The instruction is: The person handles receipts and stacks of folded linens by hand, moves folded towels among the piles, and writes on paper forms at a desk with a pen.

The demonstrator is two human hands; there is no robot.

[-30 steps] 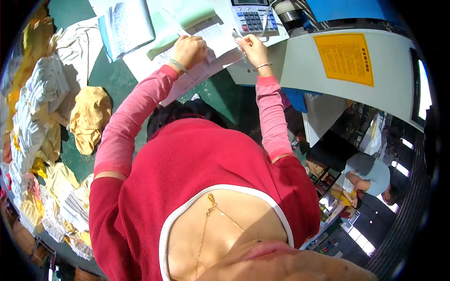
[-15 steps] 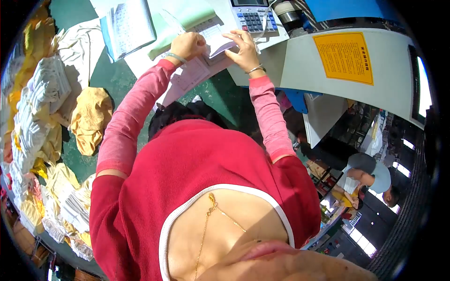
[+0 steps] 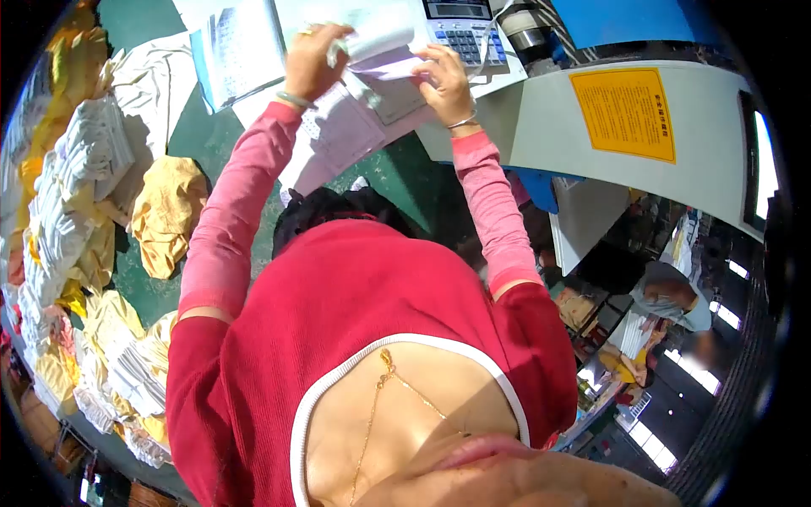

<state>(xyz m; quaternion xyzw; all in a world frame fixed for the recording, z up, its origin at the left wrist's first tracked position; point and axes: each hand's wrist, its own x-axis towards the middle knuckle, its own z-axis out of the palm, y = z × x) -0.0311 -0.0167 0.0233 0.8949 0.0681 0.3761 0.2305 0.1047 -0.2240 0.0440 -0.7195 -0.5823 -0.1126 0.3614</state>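
At the top of the head view, my left hand (image 3: 315, 61) is slightly blurred, its fingers curled at the left end of a lifted white sheet (image 3: 382, 40) in a form pad. My right hand (image 3: 445, 82) pinches the right edge of a pale purple sheet (image 3: 384, 66) below it; the exact grip is partly hidden. Beneath both hands lie printed paper forms (image 3: 338, 127) on the table. A calculator (image 3: 467, 42) is just beyond my right hand. An open booklet with handwriting (image 3: 241, 51) lies left of my left hand.
Piled white and yellow cloth (image 3: 76, 186) runs along the left side, with a yellow cloth bundle (image 3: 167, 215) on the green floor. A pale cabinet top bearing a yellow notice (image 3: 623, 114) stands at right. Another person (image 3: 672, 296) bends over farther off at lower right.
My left hand has moved up and left, and the white sheet is lifted and curled over. The purple sheet shows more now. My right hand stays near its place.
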